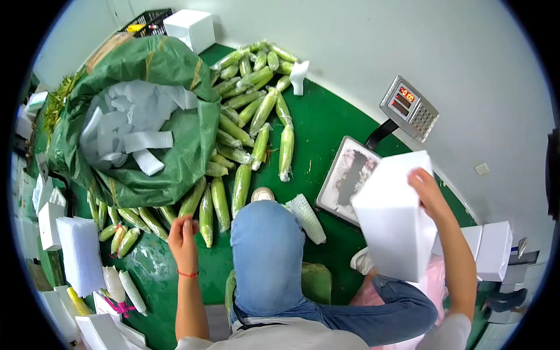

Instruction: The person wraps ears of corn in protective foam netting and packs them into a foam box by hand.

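Nearest to us, just beyond our pale shirt (286,335), our right hand (429,193) grips one side of a white box (394,224), which is tilted in the air beside our bent leg. It partly covers our view of the weighing scale (350,181), and we cannot tell whether the two touch. With only one hand on the box, we judge that a loose grip could let it swing or drop; a knock against the scale could disturb its reading on the lit display (408,105). A pink bag (434,271) lies partly behind the box. Our left hand (184,238) is raised, its fingers bent together, at the near edge of the film-wrapped cobs (241,189); we cannot tell whether it pinches anything or touches one. Those cobs spread loosely over the green floor (326,122), so a careless foot or arm could roll them or tear their film. One mesh sleeve (307,219) lies beside our denim-covered knee (267,256), where a shift of the leg might crush it. Farther off, a wide-mouthed green sack (201,134) holds loose white foam pieces (131,111), which could spill if the sack tips.
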Available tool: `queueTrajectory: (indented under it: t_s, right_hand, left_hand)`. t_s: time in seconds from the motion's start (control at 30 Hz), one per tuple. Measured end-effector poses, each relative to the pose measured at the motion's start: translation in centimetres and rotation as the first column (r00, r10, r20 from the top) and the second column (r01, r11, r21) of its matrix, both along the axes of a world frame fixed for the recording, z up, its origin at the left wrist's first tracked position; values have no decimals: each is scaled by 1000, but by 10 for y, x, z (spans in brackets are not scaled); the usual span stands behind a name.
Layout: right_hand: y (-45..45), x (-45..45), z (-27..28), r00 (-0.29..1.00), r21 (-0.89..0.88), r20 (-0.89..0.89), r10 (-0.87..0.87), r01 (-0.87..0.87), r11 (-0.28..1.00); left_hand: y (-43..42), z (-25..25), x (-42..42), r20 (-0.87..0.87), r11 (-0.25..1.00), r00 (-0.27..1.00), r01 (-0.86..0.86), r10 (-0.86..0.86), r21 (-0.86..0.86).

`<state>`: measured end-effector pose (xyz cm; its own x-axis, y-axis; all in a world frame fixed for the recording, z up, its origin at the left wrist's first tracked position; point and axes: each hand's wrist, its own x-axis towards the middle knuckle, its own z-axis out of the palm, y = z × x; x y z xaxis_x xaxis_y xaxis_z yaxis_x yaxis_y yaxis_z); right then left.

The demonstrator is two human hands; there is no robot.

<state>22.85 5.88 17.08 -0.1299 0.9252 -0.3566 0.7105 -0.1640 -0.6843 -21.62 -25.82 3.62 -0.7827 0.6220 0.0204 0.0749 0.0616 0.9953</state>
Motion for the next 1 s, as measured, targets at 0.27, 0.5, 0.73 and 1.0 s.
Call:
queueTrajectory:
  t_s: [0.27,0.5,0.73,1.0]
  right_hand:
    - [171,-74,-162,816,-260,-391,-426,346,901]
    - [140,-93,-152,991,377,-58,-122,135,916]
    - [-114,-86,-147,186,-268,-167,968,-954,137]
    - [-185,2,-312,615,-736,-512,600,-674,63]
  left_hand:
    - [-70,-110,10,-47,808,932,284,-358,-516]
    - [-83,-172,45,529,221,653,717,-542,-661]
    - [-73,-176,47,672,63,608,760,-423,-647]
    - [-71,-152,60,763,209,646,741,38,-638]
